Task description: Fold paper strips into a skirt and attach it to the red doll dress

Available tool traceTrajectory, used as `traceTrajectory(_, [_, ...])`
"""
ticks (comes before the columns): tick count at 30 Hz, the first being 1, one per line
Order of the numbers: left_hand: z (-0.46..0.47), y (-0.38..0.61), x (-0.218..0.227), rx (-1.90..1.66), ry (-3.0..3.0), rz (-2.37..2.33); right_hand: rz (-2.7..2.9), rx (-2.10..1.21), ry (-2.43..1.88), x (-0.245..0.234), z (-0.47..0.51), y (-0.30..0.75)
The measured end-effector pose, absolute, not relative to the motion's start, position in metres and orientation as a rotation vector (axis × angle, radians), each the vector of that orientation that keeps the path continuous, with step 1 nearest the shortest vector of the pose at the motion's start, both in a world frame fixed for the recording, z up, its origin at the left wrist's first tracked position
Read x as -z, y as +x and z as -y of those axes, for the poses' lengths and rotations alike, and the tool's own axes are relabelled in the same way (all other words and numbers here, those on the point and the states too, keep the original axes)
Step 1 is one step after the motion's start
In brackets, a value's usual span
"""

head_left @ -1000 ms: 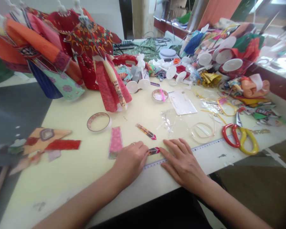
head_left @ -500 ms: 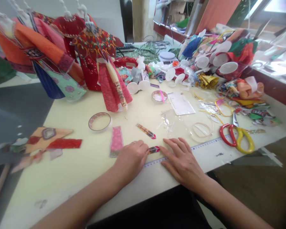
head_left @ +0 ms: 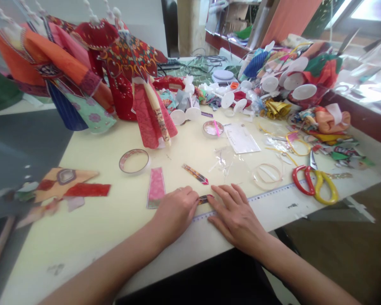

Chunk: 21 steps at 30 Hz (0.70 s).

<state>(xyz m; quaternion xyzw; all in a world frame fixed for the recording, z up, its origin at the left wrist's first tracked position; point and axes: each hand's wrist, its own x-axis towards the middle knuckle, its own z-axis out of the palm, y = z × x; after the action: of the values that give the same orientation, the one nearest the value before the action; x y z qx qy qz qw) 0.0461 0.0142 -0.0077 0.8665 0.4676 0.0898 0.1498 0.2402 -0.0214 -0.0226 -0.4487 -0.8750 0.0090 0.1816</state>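
Observation:
A small dark patterned strip with a pink tip lies on the table between my hands. My left hand presses on its left part with curled, closed fingers, which cover that end. My right hand rests flat, fingers stretched out, its fingertips at the pink tip. Under both hands runs a ruler along the table. Just beyond them lies a second patterned strip of the same look. Left of my left hand is a pink fabric piece with a greenish lower end.
Red-and-yellow-handled scissors lie at the right. Two shallow round dishes, one near and one farther, stand on the table. Dressed figures hang or stand at the back left. Fabric scraps lie left; dressed dolls with white bases are heaped right.
My right hand has slid slightly left, so its fingers now cover more of the strip's pink tip. My left hand stays on the strip.

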Motion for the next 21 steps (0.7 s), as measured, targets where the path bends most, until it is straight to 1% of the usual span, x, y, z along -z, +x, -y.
traceTrajectory(9, [-0.0141,0.0459,0.0079,-0.241,2.511,-1.351,2.461,-0.047,-1.255,0.0225,0.0218,0.2412])
traceTrajectory(16, [-0.0141,0.0457,0.0075,-0.240,2.515,-1.339,2.353,-0.031,-1.260,0.0226,0.0237,0.2446])
traceTrajectory(21, [-0.0137,0.0446,0.0091,-0.260,2.529,-1.331,2.394,-0.027,-1.268,0.0225,0.0231,0.2427])
